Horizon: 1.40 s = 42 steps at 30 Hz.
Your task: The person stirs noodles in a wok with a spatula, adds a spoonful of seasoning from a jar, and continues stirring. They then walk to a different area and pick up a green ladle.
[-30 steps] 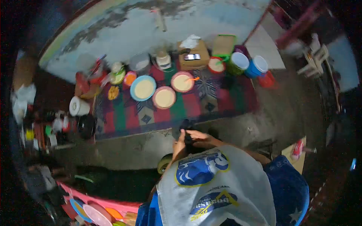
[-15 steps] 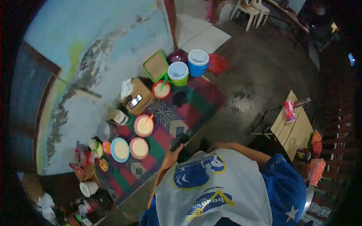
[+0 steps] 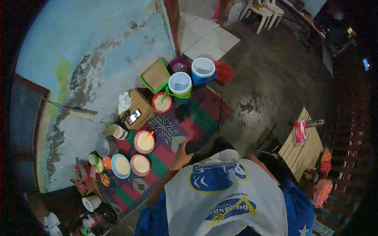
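My left hand (image 3: 182, 156) is at the left side of my white apron (image 3: 220, 200), above the edge of the patterned mat. Its fingers curl against a dark object (image 3: 193, 147) that I cannot make out. Of my right arm only the forearm (image 3: 265, 169) shows; the hand is hidden behind the apron. Left of my left hand, on the mat, stand a pink bowl (image 3: 140, 165), a second pink bowl (image 3: 144, 142) with an orange handle in it, and a blue bowl (image 3: 120, 166), all holding pale cream contents.
The mat (image 3: 165, 147) also bears a red bowl (image 3: 162, 103) with a green utensil, a cardboard box (image 3: 141, 109) with a phone (image 3: 134, 117) on it, and lidded buckets (image 3: 203, 67). A slatted wooden table (image 3: 301, 149) holding a red-and-white packet (image 3: 300, 131) stands right.
The view has shifted slightly, so the bowls and box appear further left. My left hand appears higher beside the apron. My right forearm is now more covered by the apron.
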Each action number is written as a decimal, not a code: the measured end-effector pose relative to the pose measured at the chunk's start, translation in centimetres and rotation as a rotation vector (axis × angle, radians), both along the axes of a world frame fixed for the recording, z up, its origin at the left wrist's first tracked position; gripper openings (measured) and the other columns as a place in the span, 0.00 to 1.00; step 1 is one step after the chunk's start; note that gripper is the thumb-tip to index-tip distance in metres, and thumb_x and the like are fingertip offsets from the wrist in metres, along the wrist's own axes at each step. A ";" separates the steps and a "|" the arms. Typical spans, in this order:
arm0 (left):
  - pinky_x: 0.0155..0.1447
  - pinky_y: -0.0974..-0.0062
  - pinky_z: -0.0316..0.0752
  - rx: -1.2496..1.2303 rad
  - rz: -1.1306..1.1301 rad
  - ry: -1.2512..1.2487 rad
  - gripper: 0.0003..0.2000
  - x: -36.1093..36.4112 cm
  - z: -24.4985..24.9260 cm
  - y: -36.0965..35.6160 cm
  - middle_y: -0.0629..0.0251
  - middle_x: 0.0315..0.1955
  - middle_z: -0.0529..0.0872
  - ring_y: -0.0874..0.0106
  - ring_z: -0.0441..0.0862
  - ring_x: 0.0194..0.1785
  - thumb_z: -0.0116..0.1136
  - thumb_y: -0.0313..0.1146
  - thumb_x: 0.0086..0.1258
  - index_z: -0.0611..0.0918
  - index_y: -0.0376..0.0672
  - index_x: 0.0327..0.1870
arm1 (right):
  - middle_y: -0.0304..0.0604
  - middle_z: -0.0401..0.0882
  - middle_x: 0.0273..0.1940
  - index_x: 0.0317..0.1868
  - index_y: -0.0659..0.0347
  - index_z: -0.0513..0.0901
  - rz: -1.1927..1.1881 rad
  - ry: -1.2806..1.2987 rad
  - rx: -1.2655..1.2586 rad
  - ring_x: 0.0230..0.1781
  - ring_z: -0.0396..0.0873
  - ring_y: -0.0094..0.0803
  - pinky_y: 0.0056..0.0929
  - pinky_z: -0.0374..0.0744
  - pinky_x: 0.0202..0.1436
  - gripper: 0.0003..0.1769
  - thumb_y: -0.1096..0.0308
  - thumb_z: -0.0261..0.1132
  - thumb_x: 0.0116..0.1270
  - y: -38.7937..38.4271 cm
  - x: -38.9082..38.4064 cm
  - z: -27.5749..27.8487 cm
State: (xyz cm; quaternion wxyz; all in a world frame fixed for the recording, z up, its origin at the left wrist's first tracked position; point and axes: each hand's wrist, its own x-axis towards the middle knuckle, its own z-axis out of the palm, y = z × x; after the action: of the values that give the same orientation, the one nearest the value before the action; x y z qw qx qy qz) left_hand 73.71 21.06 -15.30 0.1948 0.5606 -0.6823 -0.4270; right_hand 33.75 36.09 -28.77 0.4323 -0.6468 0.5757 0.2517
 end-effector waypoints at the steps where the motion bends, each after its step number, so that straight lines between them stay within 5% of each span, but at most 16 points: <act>1: 0.49 0.63 0.69 -0.042 0.021 -0.034 0.32 -0.5 -0.4 -1.3 0.51 0.44 0.72 0.55 0.72 0.47 0.61 0.27 0.46 0.63 0.53 0.57 | 0.52 0.76 0.36 0.44 0.60 0.76 -0.040 0.011 0.053 0.36 0.76 0.41 0.38 0.75 0.38 0.15 0.63 0.54 0.59 -0.2 -2.0 -1.6; 6: 0.48 0.65 0.68 -0.029 0.072 -0.041 0.17 -4.4 -0.8 -8.5 0.57 0.41 0.73 0.57 0.72 0.46 0.60 0.27 0.47 0.74 0.47 0.42 | 0.49 0.75 0.41 0.41 0.59 0.77 0.012 -0.171 -0.080 0.40 0.75 0.42 0.37 0.73 0.43 0.15 0.61 0.54 0.58 -6.9 -13.6 -7.0; 9: 0.46 0.65 0.69 0.141 0.151 -0.081 0.18 -7.2 -5.0 -11.5 0.58 0.40 0.74 0.58 0.72 0.45 0.61 0.29 0.46 0.74 0.46 0.42 | 0.47 0.75 0.44 0.39 0.59 0.77 0.599 -0.492 -0.841 0.43 0.74 0.43 0.37 0.72 0.45 0.15 0.59 0.54 0.57 -15.8 -22.3 -11.0; 11: 0.45 0.64 0.69 0.321 0.204 -0.251 0.19 -10.1 -5.1 -13.1 0.57 0.41 0.74 0.58 0.73 0.42 0.61 0.32 0.46 0.73 0.45 0.42 | 0.47 0.77 0.38 0.35 0.59 0.77 -0.438 -0.411 -0.102 0.37 0.75 0.44 0.40 0.72 0.41 0.14 0.57 0.56 0.56 -26.2 -19.1 -1.9; 12: 0.44 0.63 0.70 0.270 0.162 -0.214 0.20 -11.2 -6.5 -13.8 0.56 0.41 0.74 0.57 0.73 0.42 0.61 0.33 0.46 0.73 0.45 0.42 | 0.47 0.77 0.32 0.33 0.59 0.76 0.068 -0.216 -0.457 0.34 0.76 0.45 0.41 0.72 0.38 0.15 0.56 0.56 0.55 -30.9 -20.9 -3.2; 13: 0.44 0.63 0.70 0.221 0.128 -0.175 0.21 -12.9 -7.5 -14.4 0.55 0.40 0.73 0.57 0.73 0.41 0.62 0.35 0.45 0.73 0.45 0.43 | 0.49 0.77 0.29 0.35 0.58 0.76 -0.357 -0.085 -0.088 0.31 0.76 0.48 0.40 0.73 0.34 0.15 0.56 0.57 0.55 -37.9 -16.8 7.4; 14: 0.44 0.64 0.70 -0.078 0.221 -0.330 0.22 -16.4 -2.2 -16.0 0.53 0.39 0.73 0.57 0.73 0.42 0.62 0.36 0.44 0.73 0.46 0.44 | 0.47 0.78 0.27 0.38 0.57 0.76 -0.130 -0.115 -0.503 0.27 0.76 0.43 0.38 0.73 0.30 0.17 0.54 0.56 0.56 -42.0 -17.2 7.3; 17: 0.44 0.63 0.69 -0.304 0.165 -0.193 0.25 -19.8 -0.2 -19.0 0.52 0.41 0.72 0.55 0.71 0.45 0.64 0.40 0.42 0.74 0.46 0.45 | 0.44 0.78 0.27 0.42 0.55 0.76 -0.159 -0.171 -0.496 0.26 0.76 0.34 0.36 0.73 0.31 0.19 0.52 0.56 0.57 -54.2 -17.3 4.7; 21: 0.45 0.60 0.68 0.193 0.292 -0.137 0.26 -23.0 4.7 -27.2 0.49 0.44 0.71 0.52 0.70 0.46 0.64 0.45 0.42 0.74 0.42 0.43 | 0.43 0.78 0.27 0.43 0.58 0.75 -0.405 -0.243 -0.454 0.26 0.76 0.28 0.29 0.73 0.32 0.16 0.57 0.55 0.60 -67.4 -8.8 6.7; 23: 0.47 0.56 0.67 0.107 0.410 -0.315 0.28 -23.5 0.4 -28.3 0.46 0.44 0.70 0.50 0.69 0.46 0.63 0.49 0.44 0.74 0.38 0.42 | 0.42 0.78 0.27 0.42 0.60 0.76 -0.677 -0.789 -0.318 0.27 0.76 0.25 0.26 0.73 0.32 0.14 0.61 0.55 0.61 -71.6 -4.0 6.2; 28: 0.49 0.55 0.65 0.073 0.405 -0.360 0.29 -22.7 -8.4 -32.9 0.46 0.45 0.69 0.51 0.68 0.47 0.62 0.50 0.45 0.73 0.37 0.44 | 0.44 0.78 0.35 0.43 0.60 0.76 -0.373 -0.589 -0.207 0.35 0.77 0.31 0.30 0.74 0.39 0.14 0.64 0.55 0.59 -78.3 5.8 -3.6; 30: 0.50 0.55 0.65 0.123 0.380 -0.391 0.29 -21.7 -11.0 -34.6 0.47 0.45 0.69 0.52 0.68 0.47 0.62 0.49 0.45 0.73 0.38 0.45 | 0.44 0.78 0.32 0.39 0.61 0.77 0.036 -0.595 -0.643 0.40 0.76 0.38 0.37 0.74 0.40 0.13 0.65 0.52 0.58 -80.8 9.2 -9.9; 33: 0.52 0.57 0.63 0.280 0.316 -0.483 0.27 -21.2 -10.7 -36.6 0.50 0.46 0.69 0.53 0.66 0.49 0.63 0.46 0.44 0.74 0.41 0.44 | 0.46 0.77 0.38 0.38 0.61 0.79 0.387 -0.335 -0.576 0.45 0.74 0.38 0.40 0.71 0.48 0.13 0.68 0.51 0.56 -83.3 14.1 -17.0; 35: 0.53 0.57 0.62 0.481 0.529 -0.250 0.24 -20.5 -10.3 -39.7 0.56 0.46 0.70 0.55 0.65 0.50 0.63 0.44 0.43 0.75 0.45 0.43 | 0.49 0.75 0.43 0.39 0.62 0.79 0.299 -0.327 -0.464 0.47 0.73 0.41 0.39 0.70 0.51 0.14 0.68 0.51 0.56 -84.8 17.1 -23.2; 39: 0.52 0.59 0.63 0.504 0.578 -0.384 0.20 -20.5 -12.5 -39.3 0.63 0.46 0.71 0.57 0.67 0.49 0.63 0.43 0.42 0.78 0.51 0.40 | 0.52 0.72 0.49 0.40 0.62 0.79 0.307 -0.042 -0.237 0.53 0.68 0.47 0.37 0.61 0.60 0.15 0.69 0.51 0.54 -87.3 21.7 -27.5; 42: 0.51 0.60 0.63 0.557 0.782 -0.302 0.17 -21.3 -16.3 -34.9 0.67 0.46 0.72 0.60 0.68 0.47 0.62 0.42 0.42 0.79 0.56 0.37 | 0.53 0.70 0.51 0.42 0.61 0.78 0.385 -0.088 -0.365 0.56 0.64 0.49 0.41 0.56 0.63 0.16 0.68 0.50 0.54 -87.7 22.4 -39.2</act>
State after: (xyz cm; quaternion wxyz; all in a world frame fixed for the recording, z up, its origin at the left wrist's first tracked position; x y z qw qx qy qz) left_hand 52.46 -13.85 -31.60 0.0824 0.8606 -0.3018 -0.4018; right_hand 56.11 -51.58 -68.00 0.2773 -0.8220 0.4586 0.1927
